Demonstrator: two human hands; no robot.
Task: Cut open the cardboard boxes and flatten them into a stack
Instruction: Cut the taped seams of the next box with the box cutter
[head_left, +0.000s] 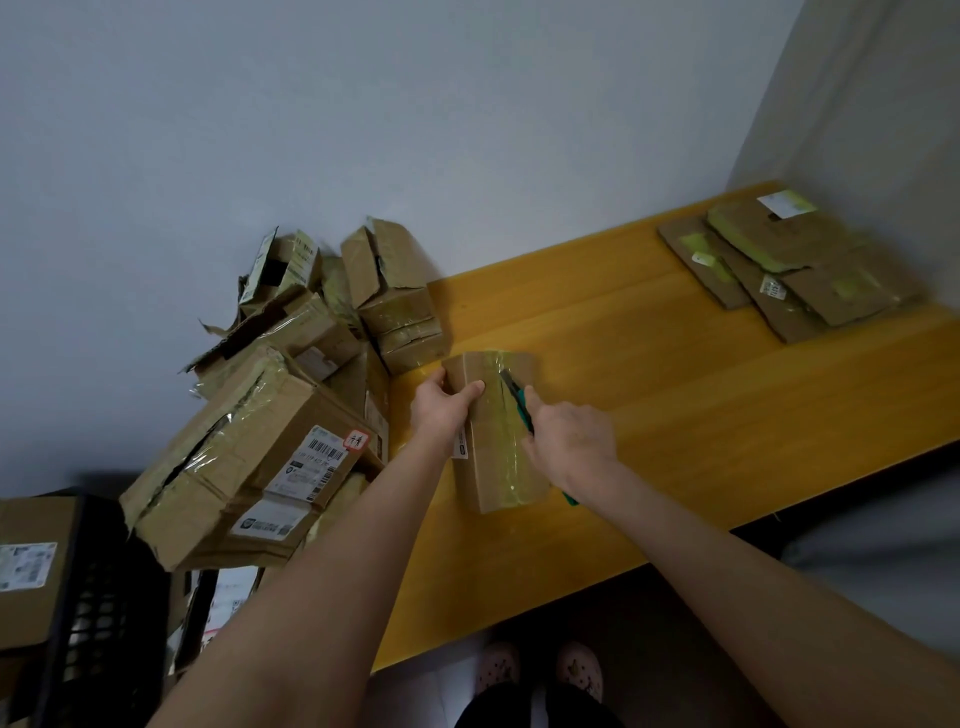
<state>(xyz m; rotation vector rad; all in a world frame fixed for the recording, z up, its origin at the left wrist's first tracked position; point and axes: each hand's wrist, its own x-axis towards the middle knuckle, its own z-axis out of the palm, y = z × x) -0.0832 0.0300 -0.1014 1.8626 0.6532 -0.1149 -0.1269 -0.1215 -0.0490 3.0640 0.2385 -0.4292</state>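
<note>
a small taped box (491, 457) lies on the yellow table (675, 395), close to its left end, with its long side running away from the person. yellowish tape covers most of its top face. the left grip (441, 410) holds the far left corner of the box, thumb pressed on the top face and fingers curled round the side. the right grip (571, 441) is closed round a green-handled knife (521, 404), whose dark blade points away from the person and touches the taped top near the box's far end.

at the far right corner of the table sits a stack of flattened cardboard (795, 260), several pieces overlapping unevenly, some bearing white labels and strips of tape. off the table's left end, against the grey wall (467, 130), a heap of boxes (291, 395) is piled loosely, many torn or partly open, with shipping labels showing. a black crate (93, 613) stands at the lower left, with another box beside it. below the table's near edge, a pair of light slippers (498, 670) shows on the person's feet.
</note>
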